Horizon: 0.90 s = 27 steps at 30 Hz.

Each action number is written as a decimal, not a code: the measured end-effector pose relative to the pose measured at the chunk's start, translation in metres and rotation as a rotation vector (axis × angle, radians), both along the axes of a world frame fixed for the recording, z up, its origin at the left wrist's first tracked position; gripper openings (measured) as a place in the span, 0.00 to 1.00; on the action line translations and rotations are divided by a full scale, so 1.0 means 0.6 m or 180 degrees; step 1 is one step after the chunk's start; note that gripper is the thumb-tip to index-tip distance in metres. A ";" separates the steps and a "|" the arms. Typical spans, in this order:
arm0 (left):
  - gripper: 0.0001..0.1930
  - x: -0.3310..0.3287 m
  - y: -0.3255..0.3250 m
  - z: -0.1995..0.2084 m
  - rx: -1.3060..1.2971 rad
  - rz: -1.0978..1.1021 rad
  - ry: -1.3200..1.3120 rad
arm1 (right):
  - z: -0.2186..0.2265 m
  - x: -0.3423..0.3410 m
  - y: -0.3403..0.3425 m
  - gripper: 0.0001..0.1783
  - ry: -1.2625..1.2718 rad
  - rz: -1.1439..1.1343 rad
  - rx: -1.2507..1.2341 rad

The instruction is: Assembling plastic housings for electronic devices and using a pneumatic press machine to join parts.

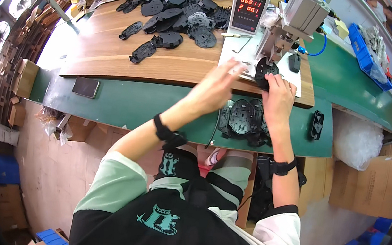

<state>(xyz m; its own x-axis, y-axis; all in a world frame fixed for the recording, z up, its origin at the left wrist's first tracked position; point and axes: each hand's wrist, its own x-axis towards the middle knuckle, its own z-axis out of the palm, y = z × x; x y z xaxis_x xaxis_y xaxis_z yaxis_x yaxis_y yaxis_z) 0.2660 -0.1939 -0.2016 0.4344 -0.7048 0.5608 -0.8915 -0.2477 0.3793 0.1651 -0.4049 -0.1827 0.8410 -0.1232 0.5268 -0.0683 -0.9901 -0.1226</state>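
My right hand point(279, 97) grips the near edge of a black plastic shell point(262, 71), shaped like a computer-mouse base, beneath the head of a press machine point(282, 37). Thumb and fingers are closed on it. To its left, my left hand point(214, 86) is over the near edge of the white base plate point(234, 46). Motion smears its fingers, so whether they hold anything is unclear. Small metal pieces point(246, 71) lie on the plate near those fingertips. Several similar mouse shells point(241, 117) rest on the green bench just below my hands.
A heap of black plastic parts point(170, 11) covers the wooden board's point(102, 52) far side. Behind the plate stands a counter box point(249, 10) with red digits. A hex key point(242, 45) lies on the plate. A phone point(86, 87) and one black part point(316, 125) sit on the green bench.
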 end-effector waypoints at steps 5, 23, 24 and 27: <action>0.36 0.097 0.219 -0.002 0.0748 0.1383 -0.0546 | 0.007 0.006 0.005 0.26 0.0111 -0.0003 0.0047; 0.23 0.061 0.325 0.002 0.1153 0.1106 -0.0219 | -0.003 0.012 0.003 0.22 -0.0078 0.0011 -0.0042; 0.21 0.054 0.318 0.011 0.0966 0.1189 -0.0109 | -0.005 0.013 0.005 0.22 -0.0110 0.0040 -0.0021; 0.19 0.049 0.293 0.028 0.0664 0.1174 0.0003 | -0.004 0.016 0.007 0.22 -0.0150 0.0021 -0.0042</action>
